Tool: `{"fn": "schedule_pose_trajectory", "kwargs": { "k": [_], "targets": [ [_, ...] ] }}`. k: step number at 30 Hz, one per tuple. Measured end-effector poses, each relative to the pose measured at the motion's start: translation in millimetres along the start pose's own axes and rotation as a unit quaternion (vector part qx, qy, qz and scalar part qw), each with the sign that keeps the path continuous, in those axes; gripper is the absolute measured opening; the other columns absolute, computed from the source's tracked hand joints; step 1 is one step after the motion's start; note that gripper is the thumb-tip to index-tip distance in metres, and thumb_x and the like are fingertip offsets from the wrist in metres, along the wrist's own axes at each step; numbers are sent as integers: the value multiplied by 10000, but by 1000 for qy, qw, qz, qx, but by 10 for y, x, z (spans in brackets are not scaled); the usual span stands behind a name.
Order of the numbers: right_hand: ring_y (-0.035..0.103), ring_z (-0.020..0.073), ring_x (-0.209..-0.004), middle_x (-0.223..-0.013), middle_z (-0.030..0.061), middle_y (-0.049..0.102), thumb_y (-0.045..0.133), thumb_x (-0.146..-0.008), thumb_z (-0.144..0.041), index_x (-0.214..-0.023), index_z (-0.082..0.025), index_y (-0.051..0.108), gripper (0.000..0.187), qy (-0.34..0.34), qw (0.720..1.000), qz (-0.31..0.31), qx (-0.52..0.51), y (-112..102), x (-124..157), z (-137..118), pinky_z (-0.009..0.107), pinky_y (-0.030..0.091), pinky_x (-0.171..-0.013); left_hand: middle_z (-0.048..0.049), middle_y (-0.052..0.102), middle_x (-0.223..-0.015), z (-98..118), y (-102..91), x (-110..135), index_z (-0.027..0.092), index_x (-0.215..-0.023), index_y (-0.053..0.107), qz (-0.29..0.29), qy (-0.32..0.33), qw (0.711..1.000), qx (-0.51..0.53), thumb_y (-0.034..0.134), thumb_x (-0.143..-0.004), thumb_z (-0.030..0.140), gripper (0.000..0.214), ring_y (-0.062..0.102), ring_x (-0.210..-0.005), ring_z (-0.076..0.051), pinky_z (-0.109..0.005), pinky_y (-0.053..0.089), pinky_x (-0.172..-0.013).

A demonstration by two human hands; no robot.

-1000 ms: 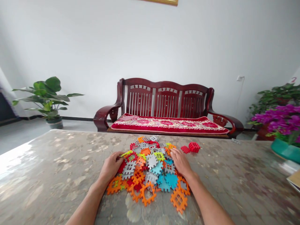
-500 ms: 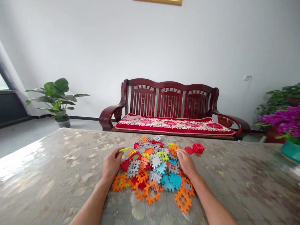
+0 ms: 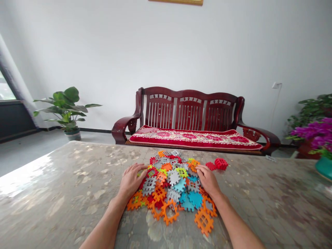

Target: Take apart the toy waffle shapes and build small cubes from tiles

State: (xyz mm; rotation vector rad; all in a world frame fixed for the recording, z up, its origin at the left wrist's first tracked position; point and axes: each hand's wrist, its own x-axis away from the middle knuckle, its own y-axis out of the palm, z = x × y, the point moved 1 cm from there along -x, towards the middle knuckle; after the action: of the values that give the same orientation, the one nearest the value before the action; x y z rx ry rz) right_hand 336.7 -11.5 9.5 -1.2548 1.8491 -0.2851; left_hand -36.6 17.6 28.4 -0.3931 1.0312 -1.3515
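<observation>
A heap of plastic interlocking building pieces [image 3: 174,177] in orange, grey, red, blue and yellow-green lies between my hands on the table. My left hand [image 3: 132,180] rests at its left edge, palm down, fingers stretched forward and thumb towards the pieces. A bit of yellow-green shows beside its thumb, mostly hidden. On the heap's right edge lies my right hand [image 3: 208,180], its fingertips touching the side near an orange piece [image 3: 193,165]. Nothing shows lifted in either hand. Just beyond the right hand sit a red assembled block [image 3: 221,164] and a flat red piece [image 3: 210,166].
The table [image 3: 64,207] has a patterned, glossy cover. Behind it stands a dark red wooden bench [image 3: 188,107] with a red patterned cushion [image 3: 192,136]. A potted plant [image 3: 66,107] is at left. Purple flowers [image 3: 315,133] stand in a teal pot [image 3: 324,167] at right.
My left hand has gone from pinching a raised yellow-green piece to lying flat with spread fingers by the heap. My right hand stays at the right edge. The view shifts slightly.
</observation>
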Motion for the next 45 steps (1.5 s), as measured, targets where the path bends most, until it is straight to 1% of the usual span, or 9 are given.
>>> {"fn": "schedule_pose_trajectory", "kwargs": {
  "k": [6, 14, 18, 22, 27, 34, 37, 40, 45],
  "targets": [
    [641, 235, -1034, -1058, 97, 710, 434, -886, -313, -943, -203, 743, 333, 0, 1000, -2, 12, -8, 13, -21, 407, 478, -964, -32, 715, -1153, 60, 12, -19, 280, -987, 738, -40, -23, 999, -1, 537, -835, 467, 314, 629, -1104, -242, -359, 429, -998],
    [641, 222, -1027, -1049, 84, 712, 435, -878, -294, -937, -214, 744, 325, -1, 1000, 6, 18, -9, 34, -35, 386, 477, -963, -62, 706, -1179, 81, 14, -29, 249, -896, 735, -41, -53, 998, -8, 471, -869, 481, 353, 622, -1116, -249, -354, 411, -991],
    [640, 222, -1034, -1062, 94, 711, 425, -881, -299, -951, -202, 740, 337, 1, 1000, 4, 21, -12, 41, -35, 384, 478, -963, -49, 704, -1174, 185, -35, -8, 264, -869, 732, -49, -68, 996, -22, 534, -821, 552, 353, 618, -1110, -257, -362, 408, -982],
    [647, 223, -1012, -1047, 91, 717, 424, -878, -290, -949, -204, 735, 330, -4, 1000, -1, 17, -21, 47, -49, 391, 486, -950, -38, 716, -1138, 238, -49, 0, 265, -814, 729, -49, -81, 995, -30, 599, -776, 462, 239, 634, -1056, -247, -349, 413, -961],
    [651, 226, -999, -1034, 87, 720, 428, -870, -282, -934, -208, 735, 323, -3, 1000, 3, 15, -29, 57, -57, 395, 494, -935, -49, 746, -1045, 250, -29, 6, 247, -809, 732, -14, -102, 994, -21, 583, -767, 368, 196, 661, -985, -251, -331, 447, -879],
    [646, 224, -1003, -1038, 86, 714, 446, -854, -284, -913, -211, 731, 300, -3, 1000, 19, 15, -41, 64, -54, 399, 490, -946, -43, 762, -884, 192, -43, -4, 238, -888, 715, 94, -170, 979, 59, 612, -753, 544, 350, 689, -866, -254, -309, 481, -751],
    [639, 221, -1013, -1049, 86, 707, 444, -852, -282, -917, -213, 725, 296, -7, 999, 40, 15, -68, 64, -77, 399, 491, -950, -32, 739, -793, 202, -6, -34, 194, -860, 672, 114, -156, 959, 209, 635, -727, 571, 402, 679, -751, -205, -279, 493, -675],
    [629, 230, -1030, -1061, 100, 702, 448, -847, -272, -963, -195, 714, 300, -18, 997, 76, 16, -108, 71, -105, 413, 486, -963, 6, 688, -668, 327, 9, -64, 170, -809, 623, 111, -152, 909, 371, 702, -659, 574, 438, 640, -618, -145, -234, 478, -579],
    [632, 237, -1014, -1035, 98, 712, 477, -853, -274, -1001, -205, 698, 275, -54, 992, 116, 11, -192, 104, -197, 435, 486, -965, 27, 679, -651, 698, -28, -44, 173, -858, 581, 31, -180, 830, 527, 806, -566, 508, 498, 643, -569, -113, -210, 493, -555]
  ]
}}
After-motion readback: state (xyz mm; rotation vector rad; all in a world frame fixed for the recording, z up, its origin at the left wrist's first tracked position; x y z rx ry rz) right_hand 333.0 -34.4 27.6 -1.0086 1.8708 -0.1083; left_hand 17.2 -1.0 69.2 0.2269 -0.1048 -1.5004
